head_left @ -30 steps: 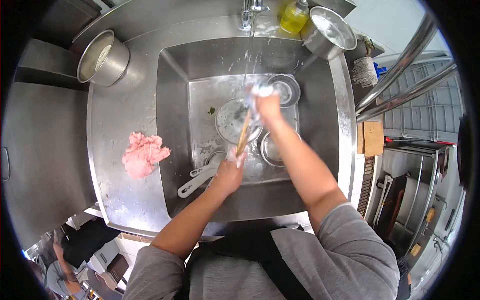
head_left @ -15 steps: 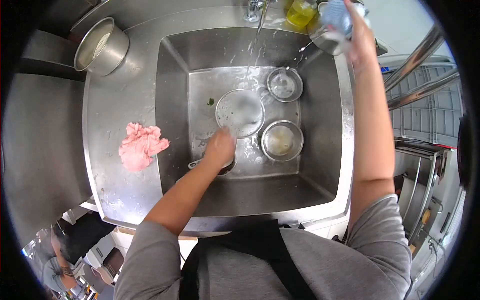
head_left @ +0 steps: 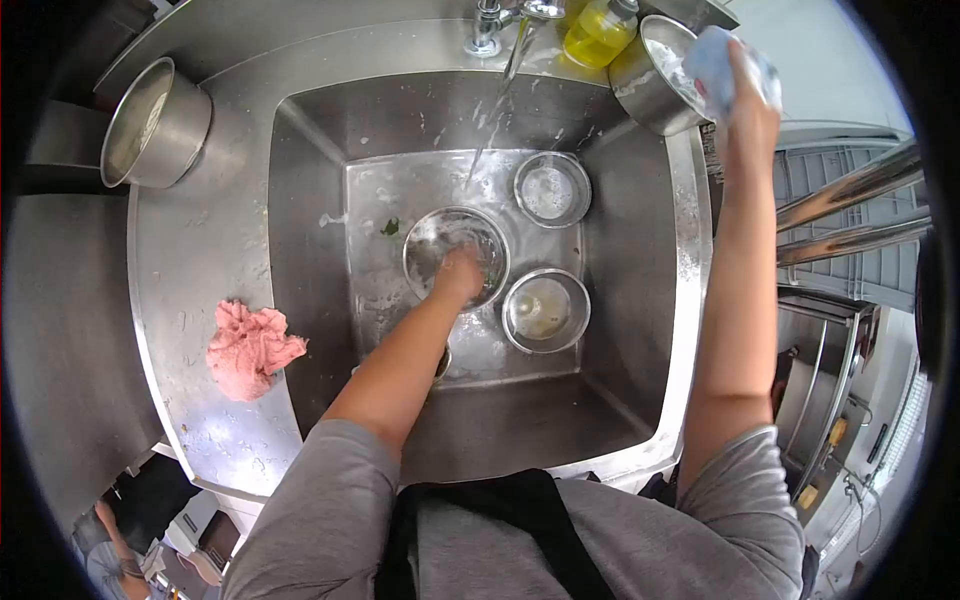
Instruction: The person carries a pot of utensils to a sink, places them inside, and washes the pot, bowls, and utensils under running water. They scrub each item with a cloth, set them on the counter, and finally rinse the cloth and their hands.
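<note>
In the sink (head_left: pixel 520 415), my left hand (head_left: pixel 461 273) reaches into a round metal bowl (head_left: pixel 408 262). Its fingers are blurred and partly hidden, so I cannot make out a grip. At the upper right, my right hand (head_left: pixel 750 122) is closed on a light-blue, soapy sponge (head_left: pixel 716 72), beside a metal pot (head_left: pixel 640 85) with suds inside. Two more round metal bowls, an upper one (head_left: pixel 552 190) and a lower one (head_left: pixel 546 310), sit in the sink to the right. Another vessel's rim (head_left: pixel 442 365) is mostly hidden under my left forearm.
Water runs from the faucet (head_left: pixel 486 30) into the sink. A bottle of yellow liquid (head_left: pixel 598 35) stands behind it. On the left counter are a pink cloth (head_left: pixel 250 350) and a metal pot (head_left: pixel 165 125). Another person (head_left: pixel 110 540) is at lower left.
My left hand has moved from near the bowl's lower edge to inside it. My right hand still holds the sponge, now just right of the soapy pot. The whole view has shifted slightly.
</note>
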`<state>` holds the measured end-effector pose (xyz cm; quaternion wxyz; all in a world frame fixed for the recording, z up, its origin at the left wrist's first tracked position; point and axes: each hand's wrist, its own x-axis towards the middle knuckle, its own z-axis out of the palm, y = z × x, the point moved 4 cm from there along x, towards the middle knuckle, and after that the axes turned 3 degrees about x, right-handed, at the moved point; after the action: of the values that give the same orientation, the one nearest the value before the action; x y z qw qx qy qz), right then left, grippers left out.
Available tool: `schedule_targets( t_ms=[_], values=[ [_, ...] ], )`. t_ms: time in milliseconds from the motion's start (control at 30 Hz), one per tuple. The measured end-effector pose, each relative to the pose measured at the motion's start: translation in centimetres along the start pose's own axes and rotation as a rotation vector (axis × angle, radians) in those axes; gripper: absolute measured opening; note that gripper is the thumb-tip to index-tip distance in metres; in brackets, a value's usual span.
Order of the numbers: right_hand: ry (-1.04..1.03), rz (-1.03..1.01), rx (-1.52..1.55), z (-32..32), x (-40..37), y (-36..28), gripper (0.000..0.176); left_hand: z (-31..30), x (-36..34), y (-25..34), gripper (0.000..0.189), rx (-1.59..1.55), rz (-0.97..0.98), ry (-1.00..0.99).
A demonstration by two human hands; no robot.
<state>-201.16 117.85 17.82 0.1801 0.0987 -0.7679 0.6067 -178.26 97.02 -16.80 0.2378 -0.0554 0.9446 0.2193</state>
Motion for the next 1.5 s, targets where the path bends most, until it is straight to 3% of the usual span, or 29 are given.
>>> schedule_targets(
  t_ms=[33, 67, 100, 133, 167, 200, 233, 333, 367, 433, 500, 567, 700, 767, 833, 900, 933, 967, 1000, 1033, 1067, 1100, 1167, 1200, 1233, 1300, 1367, 1433, 1500],
  values=[
    [0.038, 0.092, 0.185, 0.3, -2.5, -0.7, 0.054, -0.8, -0.7, -0.4, 0.034, -0.142, -0.041, 0.114],
    [0.077, 0.187, 0.371, 0.2, -5.2, -0.8, 0.053, -2.7, -1.6, -0.2, 0.041, -0.241, -0.035, 0.066],
    [-0.049, 0.147, 0.284, -0.3, -7.9, -0.5, 0.052, -3.4, -2.2, -0.1, 0.041, -0.232, -0.038, 0.061],
    [0.040, 0.449, 0.489, 0.1, -10.4, 0.7, 0.050, -3.8, -2.8, -0.1, 0.047, -0.340, -0.095, 0.087],
    [0.084, 0.601, 0.580, 0.6, -13.1, 2.2, 0.046, -4.7, -3.4, 0.0, 0.054, -0.450, -0.152, 0.117],
    [0.012, 0.633, 0.554, 0.8, -16.0, 4.1, 0.048, -7.2, -4.7, 0.9, 0.066, -0.584, -0.157, -0.041],
    [0.038, 0.919, 0.665, 1.3, -18.9, 6.7, 0.046, -8.4, -5.6, 1.1, 0.066, -0.578, -0.157, -0.040],
    [0.051, 1.326, 0.733, 4.3, -26.0, 8.5, 0.054, -7.7, -6.1, -0.1, 0.056, -0.735, -0.183, 0.012],
    [-0.017, 1.324, 0.795, 5.6, -27.9, 9.1, 0.059, -8.0, -6.5, 0.3, 0.056, -0.727, -0.179, 0.010],
    [-0.109, 1.232, 0.944, 9.2, -31.0, 10.8, 0.040, -8.9, -7.5, 3.0, 0.038, -0.718, 0.061, 0.030],
    [-0.018, 0.919, 0.634, 12.4, -30.6, 8.7, 0.034, -9.0, -8.6, 4.5, 0.034, -0.444, 0.110, 0.336],
    [-0.112, 0.869, 0.493, 13.0, -28.9, 8.0, 0.032, -10.5, -9.2, 4.8, 0.032, -0.374, 0.091, 0.388],
    [-0.122, 0.837, 0.542, 13.7, -28.4, 7.2, 0.034, -11.8, -10.1, 4.5, 0.025, -0.395, 0.069, 0.362],
    [-0.066, 0.731, 0.321, 13.2, -30.9, 5.6, 0.035, -12.6, -10.2, 3.9, 0.021, -0.468, 0.094, 0.359],
    [-0.101, 0.806, 0.393, 12.6, -33.8, 4.6, 0.038, -13.0, -10.3, 3.7, 0.026, -0.571, 0.008, 0.373],
    [-0.161, 0.722, 0.453, 11.5, -33.4, 2.8, 0.034, -12.0, -10.8, 3.0, 0.030, -1.039, 0.033, 0.319],
    [-0.162, 0.723, 0.452, 10.4, -32.5, 2.5, 0.034, -11.7, -11.0, 2.2, 0.034, -0.938, 0.112, 0.446],
    [-0.461, 0.674, 0.237, 10.0, -30.9, 2.0, 0.033, -12.2, -11.5, 2.0, 0.034, -0.937, 0.113, 0.446],
    [-0.751, 0.611, 0.016, 9.6, -29.7, 1.7, 0.032, -14.1, -12.7, 2.0, 0.041, -0.768, 0.144, 0.709],
    [-0.748, 0.613, 0.019, 8.9, -28.3, 1.3, 0.032, -15.9, -14.2, 2.1, 0.051, -0.587, 0.175, 0.962],
    [-0.932, 0.530, -0.116, 8.6, -27.2, 0.8, 0.030, -17.4, -15.0, 2.7, 0.052, -0.044, 0.205, 0.950],
    [-1.109, 0.439, -0.253, 8.5, -26.4, 0.8, 0.028, -17.5, -15.2, 2.0, 0.052, -0.042, 0.210, 0.948],
    [-1.048, 0.315, -0.343, 8.7, -24.5, 2.5, 0.025, -15.4, -14.4, 1.9, 0.038, 0.135, 0.396, 0.335],
    [-1.006, 0.291, -0.187, 8.4, -22.6, 1.1, 0.024, -15.3, -14.8, 2.3, 0.023, 0.051, 0.331, 0.404],
    [-0.732, 0.502, 0.089, 8.0, -22.2, 4.5, 0.023, -15.2, -15.2, 2.8, 0.023, 0.055, 0.328, 0.406],
    [-0.240, 0.725, 0.488, 6.4, -22.4, 5.7, 0.032, -15.0, -15.6, 2.9, 0.014, -0.029, 0.111, 0.280],
    [0.086, 0.664, 0.540, 4.8, -25.1, 8.9, 0.034, -13.4, -15.5, 2.7, 0.014, -0.112, 0.092, 0.210],
    [0.160, 0.991, 0.758, 5.7, -29.7, 7.1, 0.039, -9.5, -15.1, 1.5, 0.016, -0.204, 0.063, 0.141],
    [0.211, 0.826, 0.570, 8.0, -33.3, 7.4, 0.040, -4.5, -15.4, 0.4, 0.020, -0.256, 0.168, 0.106]
  ],
)
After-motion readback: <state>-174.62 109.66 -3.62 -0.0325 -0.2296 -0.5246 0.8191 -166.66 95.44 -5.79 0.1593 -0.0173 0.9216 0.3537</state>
